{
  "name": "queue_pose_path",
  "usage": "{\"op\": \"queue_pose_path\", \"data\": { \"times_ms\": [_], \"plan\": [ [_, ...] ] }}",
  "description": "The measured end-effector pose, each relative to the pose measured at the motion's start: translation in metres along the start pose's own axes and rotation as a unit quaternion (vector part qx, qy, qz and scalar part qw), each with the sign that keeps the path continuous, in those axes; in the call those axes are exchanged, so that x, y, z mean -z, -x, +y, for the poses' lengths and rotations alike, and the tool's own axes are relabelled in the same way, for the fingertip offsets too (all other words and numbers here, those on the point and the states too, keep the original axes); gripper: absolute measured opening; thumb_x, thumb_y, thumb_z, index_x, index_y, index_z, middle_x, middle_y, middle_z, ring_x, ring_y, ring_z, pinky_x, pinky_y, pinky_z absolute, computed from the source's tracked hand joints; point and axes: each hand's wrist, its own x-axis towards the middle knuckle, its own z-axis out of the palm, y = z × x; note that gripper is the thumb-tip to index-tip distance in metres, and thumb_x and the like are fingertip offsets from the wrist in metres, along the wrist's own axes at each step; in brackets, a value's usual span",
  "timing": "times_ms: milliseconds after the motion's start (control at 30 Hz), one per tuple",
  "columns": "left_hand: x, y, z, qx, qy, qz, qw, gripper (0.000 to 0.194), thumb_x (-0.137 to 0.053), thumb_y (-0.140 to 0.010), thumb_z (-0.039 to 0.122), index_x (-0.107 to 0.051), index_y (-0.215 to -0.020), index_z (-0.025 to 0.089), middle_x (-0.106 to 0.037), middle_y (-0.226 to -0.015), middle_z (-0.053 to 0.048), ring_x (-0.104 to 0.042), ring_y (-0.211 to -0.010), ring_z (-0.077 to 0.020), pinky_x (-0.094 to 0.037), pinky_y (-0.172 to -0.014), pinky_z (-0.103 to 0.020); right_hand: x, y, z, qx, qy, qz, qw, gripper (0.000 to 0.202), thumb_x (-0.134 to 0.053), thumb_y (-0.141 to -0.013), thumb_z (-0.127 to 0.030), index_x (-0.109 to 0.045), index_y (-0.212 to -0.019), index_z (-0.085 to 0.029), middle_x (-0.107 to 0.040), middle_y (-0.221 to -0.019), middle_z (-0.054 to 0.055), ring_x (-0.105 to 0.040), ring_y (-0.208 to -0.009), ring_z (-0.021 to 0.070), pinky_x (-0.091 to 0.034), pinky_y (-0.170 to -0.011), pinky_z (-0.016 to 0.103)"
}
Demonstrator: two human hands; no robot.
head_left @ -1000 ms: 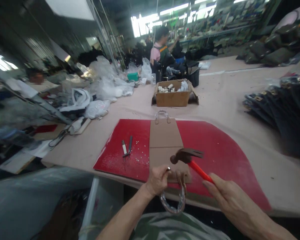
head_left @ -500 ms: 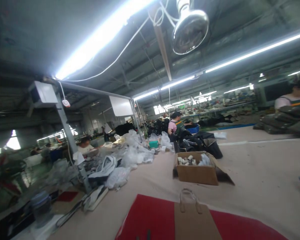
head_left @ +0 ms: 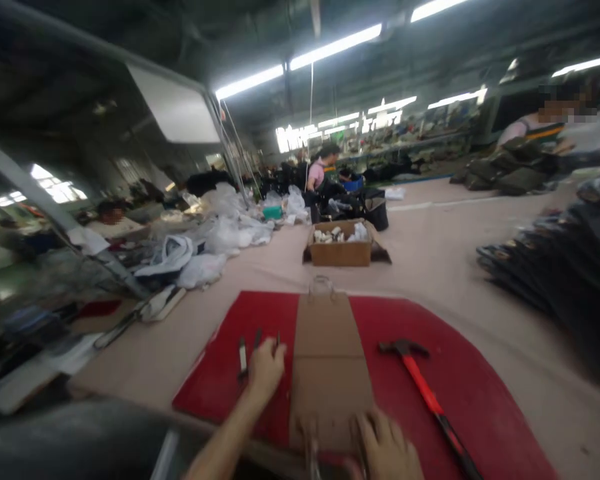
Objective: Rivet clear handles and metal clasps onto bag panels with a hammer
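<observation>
A red board (head_left: 395, 327) lies on the table with a brown cardboard piece (head_left: 327, 333) across its middle, a loop handle at its far end. My left hand (head_left: 267, 365) is over the board's left part, fingers curled around a small thin tool, too blurred to name. Beside it lie a dark tool with a light handle (head_left: 243, 357) and another slim dark one. My right hand (head_left: 387, 443) rests at the cardboard's near right edge, fingers bent; motion blur hides whether it grips anything. A hammer (head_left: 425, 387) with a red and black handle lies right of the cardboard.
An open carton (head_left: 340, 253) of small white pieces stands beyond the board. Plastic bags (head_left: 230, 230) and cloth are heaped at the left. Dark garments (head_left: 560, 260) are stacked at the right. A person (head_left: 535, 127) is at the far right, others farther back.
The view has tipped down and turned right. Both my hands, the hammer and the stacked dark garments now show. The ceiling lamp has left the picture.
</observation>
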Motion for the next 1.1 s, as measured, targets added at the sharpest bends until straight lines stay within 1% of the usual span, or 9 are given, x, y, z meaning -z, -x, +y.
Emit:
{"op": "queue_pose_path", "data": {
  "times_ms": [67,133,267,400,500,633,867,967,1100],
  "plan": [
    [0.003,-0.002,-0.003,0.010,-0.090,0.004,0.996,0.017,-0.052,-0.091,0.029,-0.063,-0.089,0.017,-0.069,-0.079,-0.011,-0.068,-0.079,-0.0247,-0.045,-0.068,-0.032,0.019,0.024,-0.006,-0.006,0.045,-0.086,0.995,0.034,-0.052,-0.084,-0.027,-0.060,-0.117,-0.024,-0.063,-0.111,0.014,-0.061,-0.097,0.0299,-0.045,-0.077,0.039],
    [0.001,-0.014,-0.006,0.022,-0.115,-0.023,0.993,0.022,-0.051,-0.091,0.031,-0.061,-0.104,0.016,-0.070,-0.088,-0.014,-0.068,-0.087,-0.0268,-0.045,-0.072,-0.033,0.032,0.025,-0.013,-0.021,0.083,-0.138,0.987,0.032,-0.054,-0.088,-0.034,-0.057,-0.116,-0.019,-0.063,-0.102,0.015,-0.061,-0.091,0.0294,-0.043,-0.074,0.037],
    [-0.007,-0.022,-0.009,-0.061,-0.231,-0.067,0.969,0.019,-0.054,-0.088,0.024,-0.059,-0.104,0.014,-0.066,-0.102,-0.015,-0.066,-0.095,-0.0272,-0.046,-0.078,-0.033,0.038,0.015,-0.024,-0.054,0.098,-0.218,0.970,0.035,-0.050,-0.092,-0.039,-0.049,-0.118,-0.016,-0.066,-0.089,0.013,-0.066,-0.077,0.0280,-0.042,-0.067,0.035],
    [-0.008,-0.005,-0.015,-0.087,-0.226,-0.068,0.968,0.015,-0.055,-0.089,0.026,-0.059,-0.100,0.016,-0.064,-0.104,-0.012,-0.064,-0.097,-0.0261,-0.047,-0.079,-0.033,0.040,0.016,-0.029,-0.102,0.072,-0.265,0.956,0.038,-0.047,-0.091,-0.028,-0.041,-0.126,-0.013,-0.070,-0.081,0.013,-0.069,-0.073,0.0276,-0.041,-0.061,0.031],
    [0.000,0.010,-0.024,-0.091,-0.181,-0.042,0.978,0.014,-0.053,-0.090,0.028,-0.060,-0.099,0.018,-0.064,-0.102,-0.009,-0.063,-0.094,-0.0242,-0.046,-0.078,-0.032,0.043,0.014,-0.026,-0.131,0.028,-0.268,0.954,0.046,-0.048,-0.087,-0.025,-0.041,-0.129,-0.010,-0.071,-0.081,0.015,-0.069,-0.077,0.0301,-0.042,-0.064,0.033],
    [0.019,0.035,-0.048,-0.051,-0.135,0.041,0.989,0.015,-0.051,-0.092,0.028,-0.060,-0.100,0.020,-0.065,-0.104,-0.007,-0.063,-0.092,-0.0223,-0.046,-0.076,-0.031,0.046,0.019,-0.012,-0.188,-0.096,-0.256,0.943,0.058,-0.049,-0.081,-0.024,-0.039,-0.136,-0.009,-0.071,-0.089,0.014,-0.069,-0.083,0.0297,-0.045,-0.072,0.036],
    [0.042,0.079,-0.104,0.025,-0.101,0.124,0.987,0.012,-0.052,-0.089,0.027,-0.061,-0.091,0.020,-0.065,-0.098,-0.008,-0.062,-0.094,-0.0234,-0.047,-0.082,-0.033,0.044,0.041,0.007,-0.250,-0.337,-0.205,0.884,0.060,-0.057,-0.077,-0.038,-0.042,-0.131,-0.016,-0.072,-0.091,0.006,-0.069,-0.083,0.0256,-0.051,-0.077,0.038],
    [0.041,0.092,-0.109,0.026,-0.087,0.147,0.985,0.014,-0.052,-0.089,0.029,-0.062,-0.092,0.019,-0.065,-0.099,-0.009,-0.062,-0.095,-0.0242,-0.048,-0.085,-0.034,0.042,0.045,0.001,-0.299,-0.411,-0.176,0.843,0.063,-0.063,-0.075,-0.040,-0.038,-0.128,-0.016,-0.069,-0.077,0.002,-0.069,-0.075,0.0245,-0.052,-0.071,0.036],
    [0.031,0.107,-0.098,-0.024,-0.053,0.172,0.983,0.018,-0.051,-0.090,0.031,-0.063,-0.093,0.017,-0.066,-0.102,-0.010,-0.062,-0.098,-0.0235,-0.048,-0.088,-0.034,0.031,0.055,-0.007,-0.361,-0.434,-0.086,0.821,0.057,-0.074,-0.065,-0.042,-0.043,-0.107,-0.020,-0.063,-0.068,-0.003,-0.064,-0.066,0.0208,-0.050,-0.066,0.033]
  ]
}}
